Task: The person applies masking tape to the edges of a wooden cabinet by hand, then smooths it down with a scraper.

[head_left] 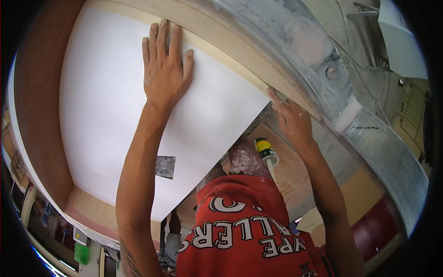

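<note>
A large white sheet (110,101) lies inside a wooden frame, with a cream strip (217,54) along its far edge. My left hand (165,74) is open and flat on the sheet, fingers spread toward that strip. A small rectangular cutout (165,167) in the sheet shows a speckled grey surface. At the sheet's right corner is my right hand (291,121), its index finger stretched along the edge and the other fingers curled. Whatever those curled fingers hold, I cannot tell. White smears mark the fingers of both hands.
Brown wooden side walls (39,92) enclose the sheet at left. A curved grey metal-like rim (295,41) runs along the upper right. Below the sheet's slanted edge, a green, yellow and white cylinder (265,148) is close to my leg. Another person's legs (171,242) show at the bottom.
</note>
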Demonstrator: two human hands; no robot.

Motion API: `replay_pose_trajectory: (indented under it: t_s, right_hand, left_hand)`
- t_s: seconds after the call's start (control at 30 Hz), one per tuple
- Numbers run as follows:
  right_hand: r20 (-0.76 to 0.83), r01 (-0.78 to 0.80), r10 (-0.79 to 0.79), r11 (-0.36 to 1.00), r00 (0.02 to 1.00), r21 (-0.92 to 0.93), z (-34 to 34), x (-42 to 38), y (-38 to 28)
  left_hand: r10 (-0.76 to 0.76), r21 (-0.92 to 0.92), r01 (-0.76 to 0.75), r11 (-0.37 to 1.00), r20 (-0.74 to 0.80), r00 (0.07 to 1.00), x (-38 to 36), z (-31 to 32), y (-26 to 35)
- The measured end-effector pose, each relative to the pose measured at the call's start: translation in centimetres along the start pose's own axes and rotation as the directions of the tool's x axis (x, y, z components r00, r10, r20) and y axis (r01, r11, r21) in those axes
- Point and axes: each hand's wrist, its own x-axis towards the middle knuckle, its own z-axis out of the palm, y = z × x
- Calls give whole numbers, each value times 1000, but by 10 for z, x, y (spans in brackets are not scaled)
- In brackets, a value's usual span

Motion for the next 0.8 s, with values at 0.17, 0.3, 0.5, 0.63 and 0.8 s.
replay_pose_trajectory:
  t_s: [0.17,0.3,0.5,0.63,0.8]
  right_hand:
    - [16,5,-5,1000,1000,-24,0,0,1]
    - [15,17,-17,1000,1000,-23,2,1,0]
    - [37,-19,19,1000,999,-1,7,0,-1]
    - [49,-49,47,998,998,33,9,0,-2]
    - [-40,1,3,994,999,109,25,-4,8]
  left_hand:
    - [16,-8,-16,1000,-15,1000,-1,1,-1]
    - [23,-42,-24,999,-31,999,-1,-1,-1]
    - [64,-3,-64,998,-9,998,-3,-3,0]
    - [102,-19,-102,995,40,994,-12,-1,13]
    - [230,-196,-202,960,130,964,-50,12,74]
